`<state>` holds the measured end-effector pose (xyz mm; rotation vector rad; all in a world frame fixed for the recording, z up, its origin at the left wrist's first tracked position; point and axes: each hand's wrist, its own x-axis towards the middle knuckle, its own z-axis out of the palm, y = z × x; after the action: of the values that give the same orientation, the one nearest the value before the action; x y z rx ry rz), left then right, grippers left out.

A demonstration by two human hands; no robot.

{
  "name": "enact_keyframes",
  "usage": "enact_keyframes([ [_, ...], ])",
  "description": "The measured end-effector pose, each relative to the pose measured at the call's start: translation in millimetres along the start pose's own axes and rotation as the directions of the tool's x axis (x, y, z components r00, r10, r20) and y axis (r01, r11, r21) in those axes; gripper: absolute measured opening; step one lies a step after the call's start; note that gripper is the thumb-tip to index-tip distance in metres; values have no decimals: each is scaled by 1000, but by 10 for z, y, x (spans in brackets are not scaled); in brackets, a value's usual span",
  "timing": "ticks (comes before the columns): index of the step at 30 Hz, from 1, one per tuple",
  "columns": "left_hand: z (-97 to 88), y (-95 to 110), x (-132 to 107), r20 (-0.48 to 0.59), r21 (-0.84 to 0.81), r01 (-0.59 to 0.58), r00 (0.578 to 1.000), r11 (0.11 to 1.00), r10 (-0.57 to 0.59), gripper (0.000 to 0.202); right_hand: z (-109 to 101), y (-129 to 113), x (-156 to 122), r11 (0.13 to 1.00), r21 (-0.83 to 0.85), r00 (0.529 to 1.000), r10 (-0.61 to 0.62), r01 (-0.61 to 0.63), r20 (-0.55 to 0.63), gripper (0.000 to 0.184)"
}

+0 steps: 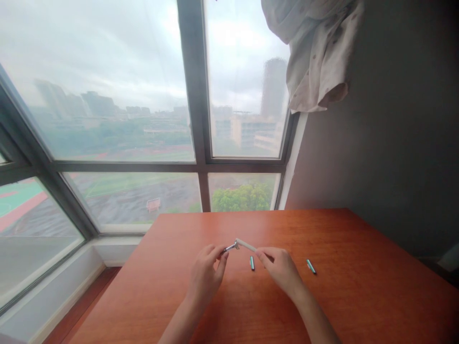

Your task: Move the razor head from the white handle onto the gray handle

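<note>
My left hand [209,272] pinches a slim silver handle with a small cross-piece at its tip [231,247], which looks like a razor handle. Between the thumb and fingers of my right hand [280,268] is a thin pale grey stick [246,245], angled up to the left. Its far end meets the silver tip, touching or nearly so; its exact kind cannot be made out. Below it on the table lies a small teal-and-black strip like a razor cartridge [252,263]. To the right of my right hand rests a second such cartridge [311,266].
The reddish-brown wooden table [150,296] stands against a large window with dark frames [199,167]. A pale curtain [319,57] hangs bunched at the upper right, in front of a grey wall [380,143]. A white ledge [68,286] runs along the left.
</note>
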<state>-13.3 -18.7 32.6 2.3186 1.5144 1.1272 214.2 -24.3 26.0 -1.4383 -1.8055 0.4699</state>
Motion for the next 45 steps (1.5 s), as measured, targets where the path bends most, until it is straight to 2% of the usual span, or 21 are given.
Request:
enact_keyframes([
  [8, -22, 15, 12, -8, -40, 10, 1000, 999, -10, 21, -28, -54, 4, 995, 96, 1000, 5, -5, -5, 46],
  [12, -13, 11, 5, 13, -20, 17, 1000, 1000, -17, 20, -41, -76, -2, 990, 138, 998, -5, -3, 59, 47],
  [14, -8, 8, -1, 18, -3, 20, 1000, 1000, -19, 20, -39, -77, -5, 991, 130, 998, -7, -2, 70, 47],
  [21, 12, -1, 1, 35, 16, 16, 999, 1000, -16, 19, -36, -50, -4, 997, 62, 999, -41, 41, 0, 41],
  [27, 9, 1, 2, 40, 8, 17, 999, 1000, -18, 20, -32, -60, -15, 995, 82, 998, -52, 49, 38, 41],
  [31, 11, 9, 3, 45, 1, 20, 999, 1000, -20, 20, -29, -48, -20, 997, 74, 1000, -23, 21, 22, 42],
  [37, 11, 13, 9, 42, -45, 33, 999, 998, -31, 23, -38, -60, -6, 995, 105, 1000, 7, -6, -13, 40],
  [42, 3, 8, 15, 19, -136, 62, 998, 989, -60, 25, -22, -68, 2, 989, 151, 999, -3, -3, 38, 44],
  [45, 6, -1, 17, 23, -202, 68, 998, 977, -65, 26, -12, -48, 3, 990, 142, 1000, 21, -23, 18, 45],
])
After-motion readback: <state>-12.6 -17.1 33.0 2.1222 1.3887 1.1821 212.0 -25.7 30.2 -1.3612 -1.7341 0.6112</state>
